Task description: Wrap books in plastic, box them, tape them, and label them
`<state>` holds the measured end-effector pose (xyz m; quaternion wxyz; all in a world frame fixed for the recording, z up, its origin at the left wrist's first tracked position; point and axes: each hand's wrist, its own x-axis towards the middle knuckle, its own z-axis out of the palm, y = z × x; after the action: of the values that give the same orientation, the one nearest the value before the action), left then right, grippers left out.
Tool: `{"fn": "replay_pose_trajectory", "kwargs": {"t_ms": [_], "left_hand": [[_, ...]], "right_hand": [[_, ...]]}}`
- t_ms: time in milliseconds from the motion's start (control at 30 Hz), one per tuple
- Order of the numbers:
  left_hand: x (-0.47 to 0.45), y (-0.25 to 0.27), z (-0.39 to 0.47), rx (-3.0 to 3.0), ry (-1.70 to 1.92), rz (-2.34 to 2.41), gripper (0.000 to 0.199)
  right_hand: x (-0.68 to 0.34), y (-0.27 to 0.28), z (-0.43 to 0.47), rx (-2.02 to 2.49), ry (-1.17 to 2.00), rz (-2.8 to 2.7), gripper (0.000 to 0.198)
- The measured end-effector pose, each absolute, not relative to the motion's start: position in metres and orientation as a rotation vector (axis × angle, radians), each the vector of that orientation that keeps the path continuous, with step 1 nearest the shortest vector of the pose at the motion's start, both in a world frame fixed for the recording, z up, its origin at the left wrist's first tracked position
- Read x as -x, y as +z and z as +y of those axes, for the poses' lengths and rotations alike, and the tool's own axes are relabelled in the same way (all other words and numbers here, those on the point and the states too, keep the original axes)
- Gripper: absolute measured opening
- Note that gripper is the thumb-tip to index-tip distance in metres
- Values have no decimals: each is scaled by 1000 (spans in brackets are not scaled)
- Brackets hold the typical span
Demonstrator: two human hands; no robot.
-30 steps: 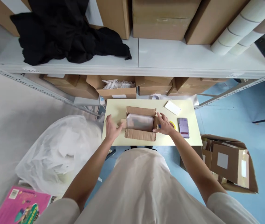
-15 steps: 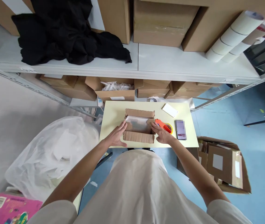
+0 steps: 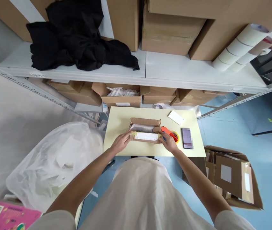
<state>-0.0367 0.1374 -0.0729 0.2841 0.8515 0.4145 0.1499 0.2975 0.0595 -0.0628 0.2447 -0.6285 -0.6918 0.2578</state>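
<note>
A small open cardboard box (image 3: 145,121) lies on the pale yellow table. Its far flap stands up, and a clear or greyish wrapped item (image 3: 142,128) shows inside. The near flap (image 3: 146,136), bearing a white label and tape at its ends, is folded up and partly over the opening. My left hand (image 3: 121,142) grips the left end of this flap with closed fingers. At the right end, my right hand (image 3: 169,142) pinches the flap's corner. Just beyond my right hand sits an orange tape dispenser (image 3: 168,132) with a yellow-edged roll.
On the table (image 3: 119,116) lie a phone (image 3: 187,138) and a white flat box (image 3: 176,117). Behind stands a shelf (image 3: 169,68) with cartons, black cloth (image 3: 78,38) and label rolls (image 3: 241,46). A plastic bag (image 3: 54,159) is left, a carton of boxes (image 3: 231,175) right.
The near flap, which lay outward toward me, has been lifted and turned inward, showing its label. My hands have gone from resting at the box's sides to gripping that flap's ends.
</note>
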Motion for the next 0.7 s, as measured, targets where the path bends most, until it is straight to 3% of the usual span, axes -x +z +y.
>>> {"fn": "replay_pose_trajectory", "kwargs": {"t_ms": [67,167,267,333,433,600,700], "left_hand": [[27,-76,133,-2099,583,1268,47],[13,-79,129,-1856,767,1387,56],[7,-81,127,-1700,794,1409,55],[7,-84,124,-1653,767,1404,51],[7,-88,117,-1609,756,1412,53],[6,-91,109,-1662,709,1421,55],[5,-84,110,-1858,662,1450,51]], "right_hand": [[-292,-62,67,1801,666,-1732,41],[-292,-56,84,1829,648,-1697,71],[-300,-44,103,1812,727,-1826,106],[-306,-37,110,1772,802,-1931,116],[-309,-32,111,1736,814,-2060,109],[-302,-35,98,1681,669,-2301,60],[-299,-39,93,1658,598,-2366,54]]}}
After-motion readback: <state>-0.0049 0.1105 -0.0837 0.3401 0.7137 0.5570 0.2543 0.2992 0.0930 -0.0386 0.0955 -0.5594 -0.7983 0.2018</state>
